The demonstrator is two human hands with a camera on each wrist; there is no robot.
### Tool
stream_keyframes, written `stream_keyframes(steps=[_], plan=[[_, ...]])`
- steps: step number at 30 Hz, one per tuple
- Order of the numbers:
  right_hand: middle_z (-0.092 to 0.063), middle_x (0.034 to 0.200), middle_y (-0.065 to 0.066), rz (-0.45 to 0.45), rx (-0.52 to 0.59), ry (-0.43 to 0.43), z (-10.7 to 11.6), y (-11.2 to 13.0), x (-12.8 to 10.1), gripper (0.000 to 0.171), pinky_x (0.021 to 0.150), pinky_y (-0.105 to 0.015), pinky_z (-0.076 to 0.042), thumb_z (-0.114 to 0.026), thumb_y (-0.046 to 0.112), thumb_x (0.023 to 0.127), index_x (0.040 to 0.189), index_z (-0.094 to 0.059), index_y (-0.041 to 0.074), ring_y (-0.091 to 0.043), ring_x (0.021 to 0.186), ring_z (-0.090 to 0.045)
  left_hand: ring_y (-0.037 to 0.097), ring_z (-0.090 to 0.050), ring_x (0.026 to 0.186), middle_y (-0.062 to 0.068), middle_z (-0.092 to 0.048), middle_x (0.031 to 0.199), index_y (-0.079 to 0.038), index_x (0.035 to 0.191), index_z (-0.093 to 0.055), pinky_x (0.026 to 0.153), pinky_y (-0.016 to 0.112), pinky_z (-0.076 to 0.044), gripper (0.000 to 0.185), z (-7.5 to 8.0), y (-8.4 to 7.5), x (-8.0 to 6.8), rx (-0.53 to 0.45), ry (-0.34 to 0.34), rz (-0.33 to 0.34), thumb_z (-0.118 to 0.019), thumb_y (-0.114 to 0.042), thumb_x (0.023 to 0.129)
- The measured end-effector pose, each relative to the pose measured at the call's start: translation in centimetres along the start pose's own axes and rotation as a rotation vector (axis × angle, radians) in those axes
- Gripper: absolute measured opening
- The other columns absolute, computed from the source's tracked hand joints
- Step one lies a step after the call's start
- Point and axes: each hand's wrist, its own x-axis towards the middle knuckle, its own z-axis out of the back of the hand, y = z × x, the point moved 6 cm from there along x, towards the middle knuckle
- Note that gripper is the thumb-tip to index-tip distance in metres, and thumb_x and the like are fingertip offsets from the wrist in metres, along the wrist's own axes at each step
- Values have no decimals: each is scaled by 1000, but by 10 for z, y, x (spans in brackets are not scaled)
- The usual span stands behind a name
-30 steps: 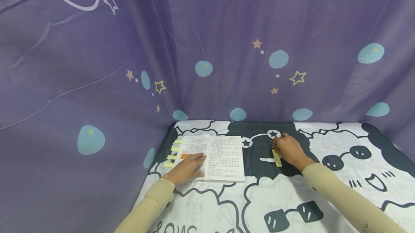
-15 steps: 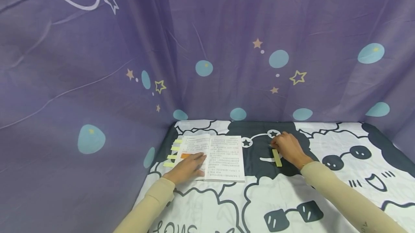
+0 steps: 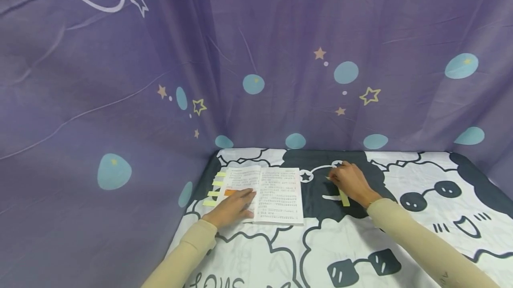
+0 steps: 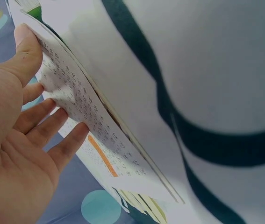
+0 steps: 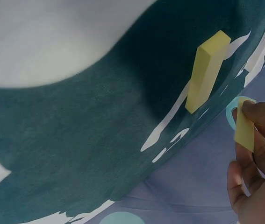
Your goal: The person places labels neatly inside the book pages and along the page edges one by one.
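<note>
Right hand (image 3: pixel 349 181) lifted, pinching yellow note (image 5: pixel 244 129)

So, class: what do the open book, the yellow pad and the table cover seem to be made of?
Open book: matte paper, thin printed pages that bend.
Yellow pad: probably stacked sticky paper, a matte block.
Table cover: woven cloth, its fine weave showing at the right wrist.

L hand (image 4: pixel 15 140) lay palm-down on open book (image 4: pixel 83 121), fingers (image 4: pixel 69 142) straight, spread over printed page; thumb (image 4: pixel 22 56) pressed near top edge. Orange strip (image 4: pixel 103 155) stuck on page just beside fingertips. Yellow-green tabs (image 4: pixel 144 205) stuck out from pg edge, bottom. Book sat on white cloth w/ dark bands (image 4: pixel 202 135). Purple fabric w/ teal dot (image 4: pixel 99 207) below.
</note>
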Motion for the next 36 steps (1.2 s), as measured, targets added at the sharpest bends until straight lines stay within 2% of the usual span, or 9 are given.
stream_keyframes(steps=[13, 20, 27, 36], plan=[[-76, 80, 0, 34, 17, -10, -7, 13, 16, 16, 64, -39, -51, -85, -4, 76, 82, -80, 10, -20, 69, -55, 32, -38, 148, 17, -39, 161, -1, 154, -45, 120, 46, -36, 73, 0, 0, 0, 2, -6, -3, -70, -38, 96], [-77, 82, -2, 2, 15, 11, -14, 22, 24, 12, 60, -33, -45, -86, 0, 79, 85, -80, 9, -18, 67, -49, 32, -38, 148, 18, -40, 160, 0, 153, -46, 120, 46, -36, 72, 1, -3, -1, 5, -7, -8, -71, -37, 96], [-76, 81, -1, 36, 17, -14, -18, 33, 35, 13, 58, -34, -45, -84, -2, 78, 85, -79, 9, -19, 68, -50, 31, -37, 148, 17, -40, 161, -1, 154, -45, 121, 44, -35, 72, 2, -2, -2, 0, -4, 0, -70, -37, 96], [-75, 80, -2, 21, 44, -2, -29, 39, 48, 16, 63, -37, -47, -79, -6, 79, 85, -79, 9, -21, 72, -50, 31, -37, 149, 17, -39, 161, -1, 154, -46, 120, 45, -35, 72, 3, -2, -3, -18, -13, -15, -70, -38, 97]])
